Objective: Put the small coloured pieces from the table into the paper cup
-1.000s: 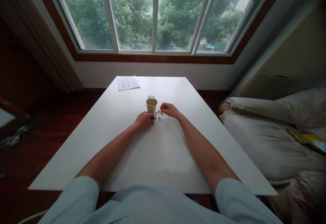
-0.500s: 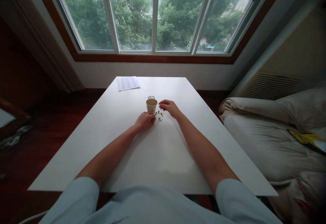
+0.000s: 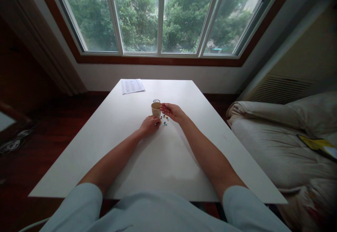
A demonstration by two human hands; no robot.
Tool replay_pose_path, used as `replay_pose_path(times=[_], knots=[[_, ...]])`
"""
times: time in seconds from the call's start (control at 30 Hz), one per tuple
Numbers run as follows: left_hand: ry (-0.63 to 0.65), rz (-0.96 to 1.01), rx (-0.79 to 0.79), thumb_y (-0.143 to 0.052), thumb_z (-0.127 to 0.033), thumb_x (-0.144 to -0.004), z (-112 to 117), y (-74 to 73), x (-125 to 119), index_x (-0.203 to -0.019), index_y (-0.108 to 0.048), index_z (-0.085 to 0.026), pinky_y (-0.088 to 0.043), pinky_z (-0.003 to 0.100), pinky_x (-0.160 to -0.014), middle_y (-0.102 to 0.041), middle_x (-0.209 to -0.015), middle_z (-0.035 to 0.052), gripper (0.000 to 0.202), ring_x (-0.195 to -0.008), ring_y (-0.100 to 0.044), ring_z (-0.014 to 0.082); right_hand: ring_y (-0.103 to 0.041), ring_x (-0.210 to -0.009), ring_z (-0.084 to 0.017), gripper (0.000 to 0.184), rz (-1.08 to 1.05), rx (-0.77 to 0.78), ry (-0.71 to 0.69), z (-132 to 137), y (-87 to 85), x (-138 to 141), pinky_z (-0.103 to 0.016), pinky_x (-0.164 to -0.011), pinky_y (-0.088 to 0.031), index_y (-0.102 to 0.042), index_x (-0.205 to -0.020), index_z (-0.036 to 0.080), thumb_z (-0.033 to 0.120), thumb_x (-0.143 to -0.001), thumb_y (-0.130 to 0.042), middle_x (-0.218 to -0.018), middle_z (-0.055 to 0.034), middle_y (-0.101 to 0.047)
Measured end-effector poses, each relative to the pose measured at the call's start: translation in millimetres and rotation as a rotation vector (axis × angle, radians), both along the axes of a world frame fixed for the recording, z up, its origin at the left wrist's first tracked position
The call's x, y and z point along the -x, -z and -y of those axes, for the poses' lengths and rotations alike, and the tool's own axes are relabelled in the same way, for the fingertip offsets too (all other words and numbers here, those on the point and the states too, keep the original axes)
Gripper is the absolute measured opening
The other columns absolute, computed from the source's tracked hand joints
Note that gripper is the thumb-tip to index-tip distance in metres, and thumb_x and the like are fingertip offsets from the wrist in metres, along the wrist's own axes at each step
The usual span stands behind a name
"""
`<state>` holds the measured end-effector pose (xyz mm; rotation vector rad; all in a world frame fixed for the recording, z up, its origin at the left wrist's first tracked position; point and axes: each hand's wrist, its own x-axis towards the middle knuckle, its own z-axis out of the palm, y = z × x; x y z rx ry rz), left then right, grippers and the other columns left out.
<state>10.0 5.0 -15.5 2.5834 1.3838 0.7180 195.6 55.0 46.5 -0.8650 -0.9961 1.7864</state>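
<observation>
A paper cup (image 3: pixel 156 111) stands upright on the white table, its mouth facing up. My right hand (image 3: pixel 174 112) is at the cup's right rim, fingers stretched out with the tips at the edge; I see nothing held in it. Small multicoloured beads (image 3: pixel 165 123) lie scattered in front of the cup and to its right. Just in front of the cup, my left hand (image 3: pixel 150 125) rests on the table with curled fingers beside the beads. What those fingers pinch is too small and hidden to make out. Behind the cup lies a thin dark loop (image 3: pixel 156 101), partly hidden.
Printed papers (image 3: pixel 133 86) lie at the far left corner of the white table (image 3: pixel 105 154). A covered couch (image 3: pixel 258 144) with a yellow and black item (image 3: pixel 317 144) is on the right. Beyond the table is a window (image 3: pixel 139 21). Cables (image 3: pixel 15 142) lie on the floor at left.
My right hand has moved left to the cup's rim, and its fingers have straightened out. The left hand has barely shifted beside the beads. The cup stays in place.
</observation>
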Motion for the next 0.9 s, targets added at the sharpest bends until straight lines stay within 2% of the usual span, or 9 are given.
replay_pose_path(times=[0.13,0.27,0.37,0.43,0.53,0.63,0.7,0.77,0.9], knots=[[-0.004,-0.016,-0.026,-0.058,-0.020,-0.081,-2,3.1,0,-0.085,-0.071,-0.022,-0.046,0.032,-0.083,-0.069,-0.091,0.0071,0.013,-0.085,-0.060,0.0203,-0.071,-0.082,-0.016,0.015,-0.003,-0.030,-0.092,2,-3.6,3,-0.026,-0.071,-0.061,-0.063,-0.104,0.013,0.020,-0.094,-0.054,-0.097,-0.0104,-0.074],[0.009,-0.001,-0.018,-0.057,-0.018,-0.080,-2,2.6,0,-0.091,-0.072,-0.022,-0.046,0.033,-0.085,-0.070,-0.095,0.0071,0.019,-0.088,-0.060,0.0205,-0.069,-0.078,-0.013,0.018,0.100,-0.140,-0.005,-4,-0.8,-4,-0.021,-0.066,-0.057,-0.064,-0.107,0.015,0.023,-0.093,-0.055,-0.098,-0.0091,-0.073],[0.011,0.003,0.001,-0.058,-0.017,-0.079,-2,2.4,1,-0.095,-0.073,-0.022,-0.047,0.033,-0.085,-0.070,-0.096,0.0075,0.023,-0.090,-0.061,0.0214,-0.065,-0.069,-0.010,0.017,0.358,-0.284,0.051,-13,6.3,-16,-0.017,-0.058,-0.050,-0.066,-0.100,0.016,0.026,-0.091,-0.057,-0.090,-0.0068,-0.073],[0.007,-0.002,0.007,-0.058,-0.017,-0.078,-2,2.9,2,-0.094,-0.073,-0.023,-0.047,0.033,-0.084,-0.070,-0.096,0.0073,0.023,-0.090,-0.061,0.0215,-0.060,-0.059,-0.009,0.012,0.663,-0.395,0.052,-20,12.3,-25,-0.017,-0.053,-0.045,-0.067,-0.087,0.015,0.025,-0.086,-0.062,-0.077,-0.0045,-0.071],[0.007,-0.014,0.010,-0.057,-0.018,-0.079,-2,3.1,3,-0.092,-0.074,-0.024,-0.047,0.032,-0.084,-0.070,-0.098,0.0067,0.021,-0.090,-0.061,0.0208,-0.058,-0.056,-0.009,0.007,1.022,-0.497,-0.173,-24,20.0,-36,-0.018,-0.054,-0.043,-0.067,-0.079,0.014,0.021,-0.079,-0.067,-0.067,-0.0025,-0.067],[0.010,-0.023,0.008,-0.057,-0.019,-0.081,-1,1.7,3,-0.092,-0.074,-0.023,-0.047,0.032,-0.085,-0.070,-0.098,0.0073,0.021,-0.091,-0.061,0.0209,-0.059,-0.057,-0.011,0.007,1.168,-0.517,-0.416,-23,24.8,-40,-0.019,-0.056,-0.044,-0.069,-0.082,0.015,0.018,-0.076,-0.066,-0.067,-0.0019,-0.068],[0.012,-0.029,0.003,-0.057,-0.019,-0.082,0,0.4,3,-0.091,-0.074,-0.023,-0.047,0.033,-0.086,-0.070,-0.097,0.0074,0.020,-0.092,-0.061,0.0211,-0.061,-0.059,-0.011,0.011,1.220,-0.527,-0.510,-22,27.3,-40,-0.019,-0.058,-0.044,-0.070,-0.085,0.015,0.017,-0.075,-0.066,-0.069,-0.0014,-0.068],[0.014,-0.035,0.002,-0.058,-0.020,-0.081,0,-0.8,3,-0.091,-0.074,-0.023,-0.048,0.033,-0.086,-0.070,-0.095,0.0071,0.019,-0.093,-0.061,0.0214,-0.061,-0.060,-0.011,0.014,1.282,-0.537,-0.534,-22,30.2,-38,-0.019,-0.059,-0.044,-0.071,-0.087,0.016,0.017,-0.073,-0.066,-0.069,-0.0009,-0.068],[0.023,-0.041,0.004,-0.059,-0.022,-0.081,1,-2.6,2,-0.091,-0.074,-0.023,-0.048,0.033,-0.086,-0.070,-0.093,0.0068,0.017,-0.093,-0.061,0.0216,-0.060,-0.059,-0.011,0.014,1.351,-0.568,-0.451,-24,37.4,-38,-0.019,-0.059,-0.042,-0.070,-0.085,0.016,0.018,-0.071,-0.069,-0.068,-0.0002,-0.068]])
